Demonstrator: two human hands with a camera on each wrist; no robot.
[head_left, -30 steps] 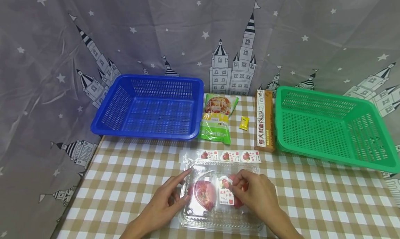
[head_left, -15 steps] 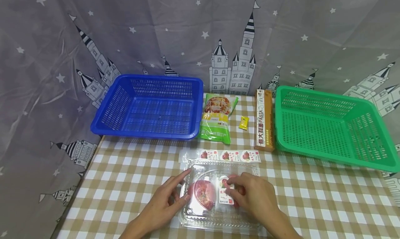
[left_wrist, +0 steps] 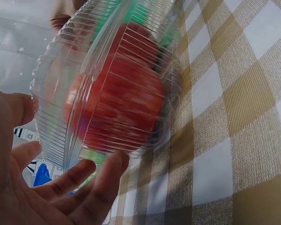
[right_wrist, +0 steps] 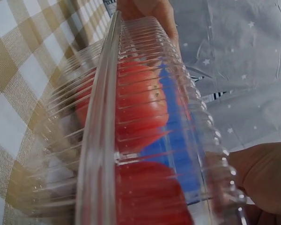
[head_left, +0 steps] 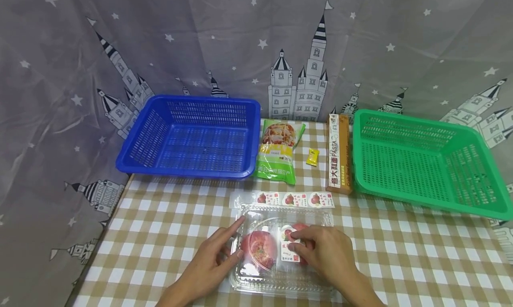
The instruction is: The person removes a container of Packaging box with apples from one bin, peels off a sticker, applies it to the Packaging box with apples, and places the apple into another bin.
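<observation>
A clear plastic clamshell box (head_left: 276, 287) stands closed on the table, with red, round, tomato-like fruit (head_left: 261, 249) inside. In the left wrist view the fruit (left_wrist: 124, 101) shows through the ribbed wall. My left hand (head_left: 210, 264) rests at the box's left side, thumb by the lid's edge and fingers loosely spread. My right hand (head_left: 330, 253) lies over the lid's right half. Its thumb and forefinger, slightly apart, touch a white label (head_left: 289, 253) with a red fruit picture, which lies on the lid. The fingers cover part of that label.
Behind the box lies a strip of similar labels (head_left: 294, 199). Farther back are a blue basket (head_left: 188, 172), a green-and-yellow food packet (head_left: 278, 153), a small yellow wrapped sweet (head_left: 312, 157), a pasta box (head_left: 338, 155) and a green basket (head_left: 433, 202). A castle-print curtain (head_left: 224, 39) hangs behind.
My right hand has shifted slightly left, its thumb and forefinger now farther over the label and a little apart. The left hand and the box hold nearly still.
</observation>
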